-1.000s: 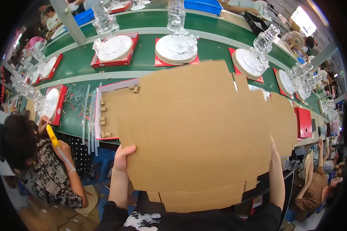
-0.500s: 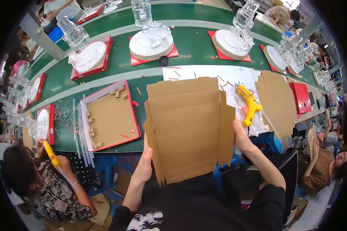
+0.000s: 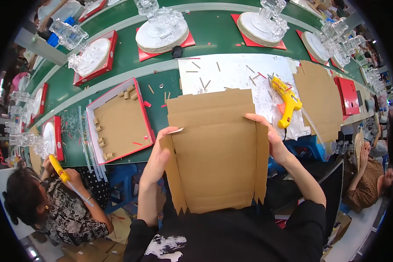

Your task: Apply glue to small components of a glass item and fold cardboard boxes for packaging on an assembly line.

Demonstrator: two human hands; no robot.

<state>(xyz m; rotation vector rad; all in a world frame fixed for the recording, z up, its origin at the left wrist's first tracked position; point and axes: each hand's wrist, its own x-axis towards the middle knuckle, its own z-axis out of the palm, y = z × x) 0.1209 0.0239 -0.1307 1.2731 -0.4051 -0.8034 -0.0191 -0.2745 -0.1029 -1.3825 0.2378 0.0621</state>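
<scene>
In front of my body I hold a brown cardboard box blank (image 3: 216, 161), its side flaps partly folded up. My left hand (image 3: 157, 155) grips the left flap near its upper corner, fingers curled over the edge. On the opposite side my right hand (image 3: 272, 139) holds the right flap, its fingertips bent over the upper corner. A yellow glue gun (image 3: 288, 102) lies on the white sheet (image 3: 235, 70) just beyond my right hand. To the left sits an open red-edged box tray (image 3: 122, 120) with several short cardboard tubes inside.
Flat brown cardboard (image 3: 320, 98) and a red box (image 3: 347, 96) lie to the right. Clear plastic strips (image 3: 85, 144) hang over the table edge. White discs with clear plastic parts stand on red boxes along the green conveyor (image 3: 209, 32). A co-worker (image 3: 61, 205) sits at left with another glue gun.
Both hands have shifted up along the cardboard's sides, fingers now folded over its upper corners. The view has shifted, so more of the white sheet with its scattered strips shows.
</scene>
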